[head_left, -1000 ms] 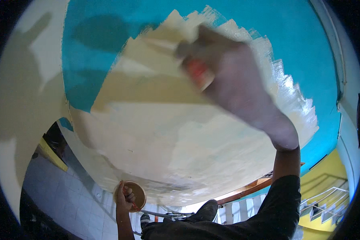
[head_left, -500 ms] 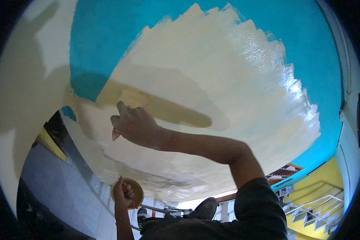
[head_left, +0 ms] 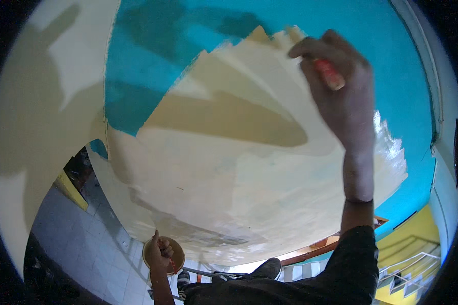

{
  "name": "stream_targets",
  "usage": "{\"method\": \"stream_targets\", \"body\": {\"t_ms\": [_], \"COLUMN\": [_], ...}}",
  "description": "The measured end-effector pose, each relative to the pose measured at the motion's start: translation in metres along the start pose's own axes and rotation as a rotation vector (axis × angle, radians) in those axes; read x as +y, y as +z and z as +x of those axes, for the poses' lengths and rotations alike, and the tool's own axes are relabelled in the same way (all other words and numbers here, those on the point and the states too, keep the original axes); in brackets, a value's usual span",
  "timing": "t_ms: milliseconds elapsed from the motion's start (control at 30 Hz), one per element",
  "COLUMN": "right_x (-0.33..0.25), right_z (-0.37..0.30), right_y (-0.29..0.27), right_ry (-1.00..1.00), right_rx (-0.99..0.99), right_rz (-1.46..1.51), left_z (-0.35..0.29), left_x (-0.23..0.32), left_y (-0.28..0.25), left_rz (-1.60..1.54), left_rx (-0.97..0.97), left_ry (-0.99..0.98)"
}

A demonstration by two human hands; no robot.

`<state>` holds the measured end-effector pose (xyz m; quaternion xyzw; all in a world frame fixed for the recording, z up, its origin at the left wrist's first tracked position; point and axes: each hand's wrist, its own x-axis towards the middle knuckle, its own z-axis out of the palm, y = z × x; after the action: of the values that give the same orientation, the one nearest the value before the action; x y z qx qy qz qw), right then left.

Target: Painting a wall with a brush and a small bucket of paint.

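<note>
Up at the top edge of the cream paint, my right hand is closed around a paintbrush whose worn red handle end sticks out of the fist. Its bristles, mostly hidden by the fingers, seem to meet the wall where cream borders turquoise. Low on the left, my left hand grips a round tan bucket with the thumb pointing up; a small red piece shows by its fingers. The wall carries a large cream painted patch with a jagged edge, wet and shiny at the right.
Turquoise wall surrounds the cream patch above and to the right. A tiled floor lies far below at the left, beyond a curved wall edge. White stair railings stand at the lower right. My shoe shows at the bottom.
My right hand has swung from the left side of the cream patch up and right to its top edge, still holding the paintbrush. The left hand stays on the bucket.
</note>
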<state>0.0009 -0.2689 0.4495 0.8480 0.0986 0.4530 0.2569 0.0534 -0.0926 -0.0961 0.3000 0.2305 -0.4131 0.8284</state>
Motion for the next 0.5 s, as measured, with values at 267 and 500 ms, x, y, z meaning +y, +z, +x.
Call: {"method": "stream_targets", "body": {"t_ms": [267, 500], "right_x": [-0.020, -0.099], "right_z": [-0.003, -0.027], "right_y": [0.088, 0.178], "right_ry": [-0.145, -0.176], "right_rx": [-0.114, -0.426], "right_rz": [0.082, 0.570], "left_z": [-0.004, 0.003], "left_x": [0.013, 0.016], "left_y": [-0.002, -0.006], "left_rz": [-0.048, -0.025], "left_rx": [0.186, -0.004], "left_ry": [0.092, 0.071]}}
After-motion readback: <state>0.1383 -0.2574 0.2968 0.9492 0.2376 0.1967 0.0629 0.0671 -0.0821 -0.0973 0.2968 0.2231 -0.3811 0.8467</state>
